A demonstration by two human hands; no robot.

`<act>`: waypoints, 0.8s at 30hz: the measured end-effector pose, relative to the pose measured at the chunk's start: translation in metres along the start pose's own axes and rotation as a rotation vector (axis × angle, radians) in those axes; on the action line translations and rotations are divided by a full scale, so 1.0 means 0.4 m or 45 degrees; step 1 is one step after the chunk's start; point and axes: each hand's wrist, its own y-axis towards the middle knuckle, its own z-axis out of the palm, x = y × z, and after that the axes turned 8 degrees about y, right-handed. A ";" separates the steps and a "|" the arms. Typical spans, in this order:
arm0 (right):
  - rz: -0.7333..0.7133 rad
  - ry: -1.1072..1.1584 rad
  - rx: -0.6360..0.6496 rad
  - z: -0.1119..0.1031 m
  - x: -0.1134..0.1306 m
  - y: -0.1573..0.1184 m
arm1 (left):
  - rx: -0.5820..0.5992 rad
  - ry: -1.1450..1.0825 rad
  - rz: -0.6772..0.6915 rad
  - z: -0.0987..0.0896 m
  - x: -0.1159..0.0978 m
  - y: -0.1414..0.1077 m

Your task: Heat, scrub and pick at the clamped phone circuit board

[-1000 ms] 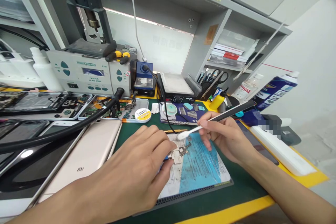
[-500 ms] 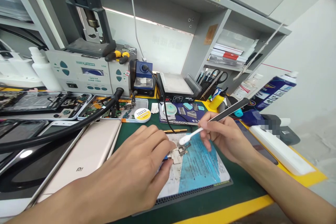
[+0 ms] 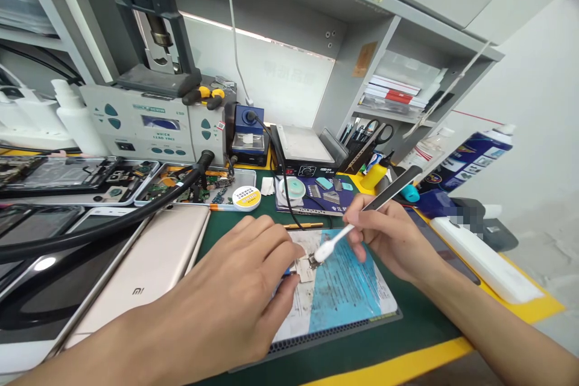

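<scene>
My right hand (image 3: pixel 391 235) pinches a toothbrush (image 3: pixel 384 193) with a black and white handle. The white brush head slants down onto a small metallic electronic part (image 3: pixel 313 262), partly covering it. My left hand (image 3: pixel 239 283) is closed just left of that part, its thumb and fingers around a small blue thing (image 3: pixel 287 271) that is mostly hidden; I cannot make out its kind. Beneath the part is a pale, stained patch (image 3: pixel 306 272) on a blue and white printed sheet (image 3: pixel 348 295), which lies on the green mat (image 3: pixel 420 319).
Phones, including a gold one (image 3: pixel 149 259), lie at the left under a thick black hose (image 3: pixel 136 214). Behind stand a rework station (image 3: pixel 154 126), a tray of circuit parts (image 3: pixel 181 190), a round tin (image 3: pixel 246 198) and a hot plate (image 3: pixel 298 148). A spray can (image 3: pixel 470 157) leans at right.
The toothbrush head has moved slightly down and right over the small metallic part, and its handle tilts more steeply. My left hand has stayed nearly still.
</scene>
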 end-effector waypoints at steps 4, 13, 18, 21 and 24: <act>0.001 0.002 -0.012 0.002 0.001 0.002 | 0.003 0.007 0.000 0.000 0.000 -0.001; -0.002 0.017 -0.020 0.000 -0.001 0.001 | 0.006 0.003 -0.002 -0.001 -0.001 0.000; 0.000 -0.004 0.008 0.003 0.000 0.004 | 0.008 0.019 -0.001 0.000 0.000 0.000; -0.004 0.004 -0.028 0.004 0.001 0.005 | 0.002 0.012 0.001 0.000 0.001 0.001; 0.008 -0.019 0.000 0.005 0.001 0.003 | 0.007 0.012 0.003 -0.001 0.000 0.001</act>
